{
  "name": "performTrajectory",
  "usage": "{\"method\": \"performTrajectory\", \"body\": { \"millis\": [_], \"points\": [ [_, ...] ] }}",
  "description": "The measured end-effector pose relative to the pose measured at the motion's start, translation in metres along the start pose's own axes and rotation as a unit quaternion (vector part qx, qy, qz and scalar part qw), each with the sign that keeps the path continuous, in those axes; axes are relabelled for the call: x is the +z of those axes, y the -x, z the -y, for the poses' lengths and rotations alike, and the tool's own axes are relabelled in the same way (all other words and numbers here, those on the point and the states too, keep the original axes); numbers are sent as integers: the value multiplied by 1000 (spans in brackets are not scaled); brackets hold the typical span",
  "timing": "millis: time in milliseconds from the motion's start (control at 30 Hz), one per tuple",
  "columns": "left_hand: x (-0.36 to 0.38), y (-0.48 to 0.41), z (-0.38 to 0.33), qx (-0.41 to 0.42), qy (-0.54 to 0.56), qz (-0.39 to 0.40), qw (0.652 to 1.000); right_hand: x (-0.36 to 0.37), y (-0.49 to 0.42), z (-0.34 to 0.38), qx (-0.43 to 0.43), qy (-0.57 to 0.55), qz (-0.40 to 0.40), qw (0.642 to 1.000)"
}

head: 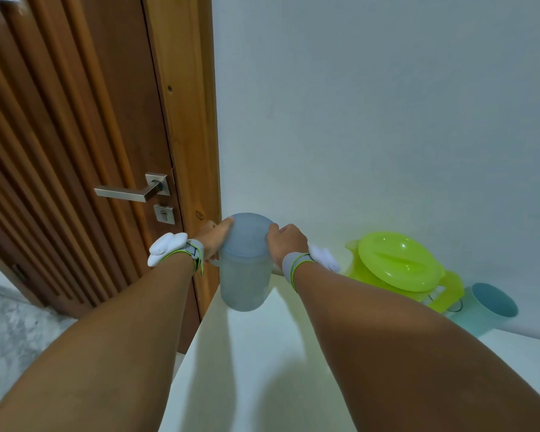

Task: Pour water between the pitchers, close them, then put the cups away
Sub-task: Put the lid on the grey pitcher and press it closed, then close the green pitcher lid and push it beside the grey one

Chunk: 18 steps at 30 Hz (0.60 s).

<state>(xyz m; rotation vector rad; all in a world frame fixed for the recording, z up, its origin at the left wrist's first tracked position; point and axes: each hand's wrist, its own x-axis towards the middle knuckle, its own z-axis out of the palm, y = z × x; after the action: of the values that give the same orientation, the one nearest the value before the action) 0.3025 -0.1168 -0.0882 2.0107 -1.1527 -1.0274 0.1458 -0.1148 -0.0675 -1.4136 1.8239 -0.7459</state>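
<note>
- Pitcher [245,275], frosted blue-grey, upright at the far left corner of the white table [262,385], just beside a wooden door frame [184,120].
- Lid [250,229] (domed, same colour) sits on top, held from both sides.
- Risk, as I judge it: uneven pressing this near the edge could tip or slide it and spill water.
- Left hand [214,240]: thumb laid along the lid's left rim; other fingers hidden.
- Right hand [286,241]: fingers curled together over the right rim.
- Both forearms reach straight forward.
- Farther right: lidded green pitcher [399,266], with a teal cup [488,304] just beside it.
</note>
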Motion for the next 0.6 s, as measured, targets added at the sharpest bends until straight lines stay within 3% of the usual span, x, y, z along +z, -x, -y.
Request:
{"method": "performTrajectory", "body": {
  "millis": [300,600],
  "points": [
    [-2,5,-3,17,-33,-82,996,-16,10,-2,-12,18,5,1000],
    [-1,37,-24,23,-109,-89,990,-47,23,2,-68,23,-11,997]
  ]
}}
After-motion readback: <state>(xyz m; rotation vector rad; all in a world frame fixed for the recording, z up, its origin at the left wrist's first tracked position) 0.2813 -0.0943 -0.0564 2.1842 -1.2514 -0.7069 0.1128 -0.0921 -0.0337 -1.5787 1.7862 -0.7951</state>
